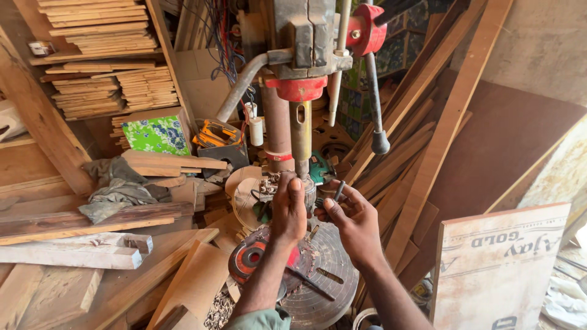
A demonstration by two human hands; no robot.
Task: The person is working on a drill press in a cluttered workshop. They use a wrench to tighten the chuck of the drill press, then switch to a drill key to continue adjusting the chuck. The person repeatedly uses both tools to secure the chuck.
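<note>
Cluttered woodshop shelving fills the far left, stacked with thin wooden slats (101, 36), while long planks (428, 122) lean against the wall on the right. At the centre stands a pillar drill press (299, 55) with a red collar, its feed lever (374, 104) hanging down to a dark knob.

The left hand (288, 211) is closed around the drill chuck (304, 183) at the lower end of the spindle, fingers wrapped from the near side so that most of the chuck is hidden. The right hand (351, 223) sits just beside it, fingers pinched together on a small dark tool, probably a chuck key (337, 192), whose tip points toward the chuck.

Below the hands lies the round drill table (327, 269), ringed with grooves, and on its left edge rests a red-centred grinding disc (249, 256). Wood shavings (217, 315) gather nearer the camera.

Judging by the grip, the chuck is being worked by hand and key; whether a bit is seated cannot be told, since the fingers cover the opening. No workpiece lies on the table, so drilling itself appears not yet begun.

A grey rag (116, 183) lies on the left bench, and a printed board (498, 263) stands near right.
</note>
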